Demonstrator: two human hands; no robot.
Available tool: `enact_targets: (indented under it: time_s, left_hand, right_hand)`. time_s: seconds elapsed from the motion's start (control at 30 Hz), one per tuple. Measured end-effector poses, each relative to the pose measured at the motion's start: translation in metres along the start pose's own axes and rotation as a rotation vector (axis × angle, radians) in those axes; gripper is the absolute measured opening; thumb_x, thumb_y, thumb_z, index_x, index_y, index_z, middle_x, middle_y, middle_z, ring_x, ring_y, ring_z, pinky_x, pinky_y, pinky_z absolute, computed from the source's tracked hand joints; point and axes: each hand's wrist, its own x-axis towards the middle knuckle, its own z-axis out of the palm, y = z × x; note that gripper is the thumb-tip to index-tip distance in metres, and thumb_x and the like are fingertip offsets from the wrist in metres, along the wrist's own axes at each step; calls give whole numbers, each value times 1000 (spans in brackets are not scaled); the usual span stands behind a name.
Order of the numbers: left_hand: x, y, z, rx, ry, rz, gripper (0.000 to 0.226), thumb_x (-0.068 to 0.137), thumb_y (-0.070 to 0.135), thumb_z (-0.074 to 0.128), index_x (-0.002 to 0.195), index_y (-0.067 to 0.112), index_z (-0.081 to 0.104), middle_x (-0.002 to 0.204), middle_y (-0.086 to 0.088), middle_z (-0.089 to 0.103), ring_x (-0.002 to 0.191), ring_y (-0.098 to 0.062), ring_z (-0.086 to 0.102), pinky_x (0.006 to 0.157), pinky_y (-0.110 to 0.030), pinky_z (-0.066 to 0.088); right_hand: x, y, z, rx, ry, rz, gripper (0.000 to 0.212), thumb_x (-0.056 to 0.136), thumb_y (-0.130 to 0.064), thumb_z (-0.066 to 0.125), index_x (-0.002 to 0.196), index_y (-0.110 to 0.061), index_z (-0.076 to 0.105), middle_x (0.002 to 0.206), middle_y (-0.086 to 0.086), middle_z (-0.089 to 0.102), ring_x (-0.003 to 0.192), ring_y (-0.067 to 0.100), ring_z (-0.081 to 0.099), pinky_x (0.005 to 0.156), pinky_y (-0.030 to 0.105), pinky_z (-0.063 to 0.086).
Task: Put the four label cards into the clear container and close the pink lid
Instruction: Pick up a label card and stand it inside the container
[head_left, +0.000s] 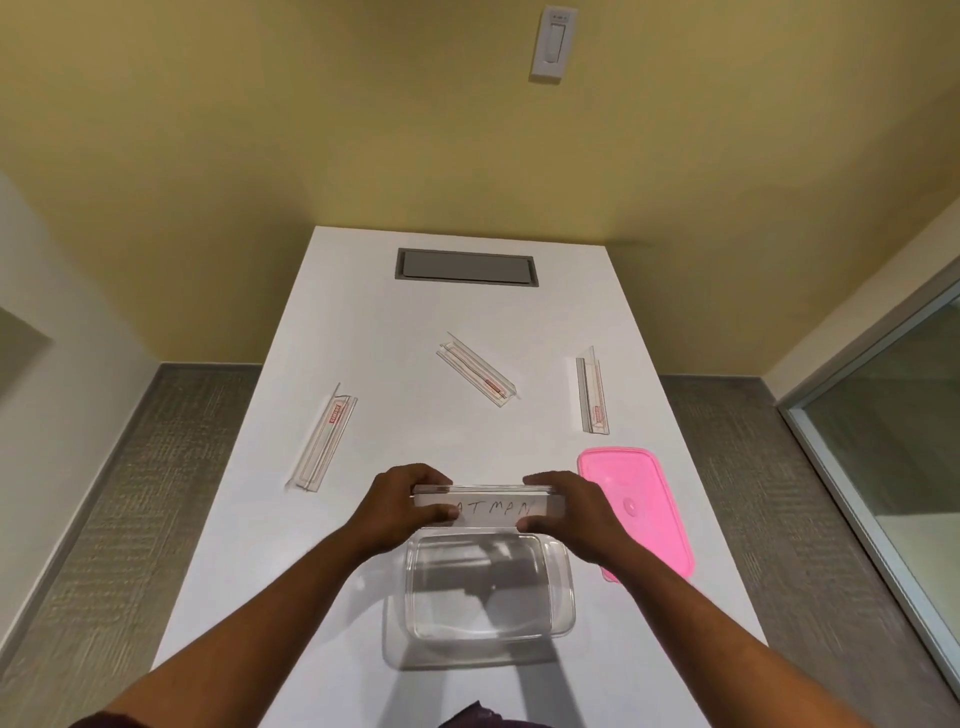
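Note:
A clear rectangular container stands open on the white table near me. Just above its far rim, my left hand and my right hand hold one label card by its two ends; it is a clear holder with handwritten letters on white. Three more label cards lie flat on the table: one at the left, one in the middle, one at the right. The pink lid lies flat to the right of the container, partly behind my right hand.
A grey recessed panel is set into the table's far end. The table is narrow, with grey carpet on both sides. A glass partition stands at the right. A white wall switch is on the yellow wall.

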Motion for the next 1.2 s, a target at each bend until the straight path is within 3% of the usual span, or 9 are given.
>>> enact_targets:
  time_s: [0.13,0.2,0.3,0.47,0.57,0.67,0.83,1.03,1.2]
  left_hand:
    - [-14,-13,13,-57,-6,-44,37,67,28,91,99,23,74,100,6,75,94,-9,71,85,-31,61]
    - [-19,-18,17,-33,16,-51,36,68,29,90,100,26,73,102,9,74,99,-8,69,87,-28,59]
    - [-25,-23,22,-45,44,-77,34,70,29,89,99,28,73,103,10,74,101,-9,68,88,-30,56]
    - [-33,-27,29,-75,28,-101,33,72,26,88,101,28,72,108,9,72,103,-10,66,86,-23,53]
    - [-35,-27,32,-90,31,-115,36,73,23,88,104,29,71,110,9,72,106,-9,66,86,-19,50]
    - [-37,-26,35,-115,94,-144,46,76,18,85,118,24,66,118,9,68,110,-13,64,95,-28,53]
    - [-37,-22,38,-237,201,-321,56,83,22,80,133,14,54,125,-1,60,115,-22,61,105,-42,49]
    - [-38,-19,39,-397,364,-505,9,86,14,73,93,10,76,95,-12,76,96,-33,71,93,-50,58]
    - [-36,-7,44,-379,351,-504,14,82,7,68,76,12,79,74,-9,76,69,-23,69,83,-44,62]
  right_hand:
    - [-15,14,15,328,71,250,55,81,-40,84,128,-19,65,120,-5,64,113,16,61,103,37,50]
    - [-20,21,17,464,97,315,20,92,-30,74,103,-14,73,96,-3,69,94,20,65,92,37,56]
    - [-27,27,16,631,84,357,29,97,-15,68,70,-12,76,63,-6,62,62,14,59,67,23,57]
    - [-28,32,17,828,92,459,35,90,-34,77,71,-7,65,62,4,47,58,18,47,77,38,59]
    - [-28,35,22,850,108,479,33,86,-30,81,82,2,72,67,6,71,63,20,67,77,36,64]
    - [-28,34,25,955,101,507,23,85,-17,81,96,3,77,90,16,80,79,25,78,76,35,65]
    - [-29,37,29,956,148,522,16,86,-11,79,94,3,77,91,18,80,75,22,78,64,27,62]
    - [-33,43,29,942,167,542,12,87,-7,77,93,3,77,88,19,80,73,24,78,64,28,62]
    - [-35,46,26,888,239,530,7,88,-5,75,90,0,78,85,16,80,77,26,78,65,30,63]
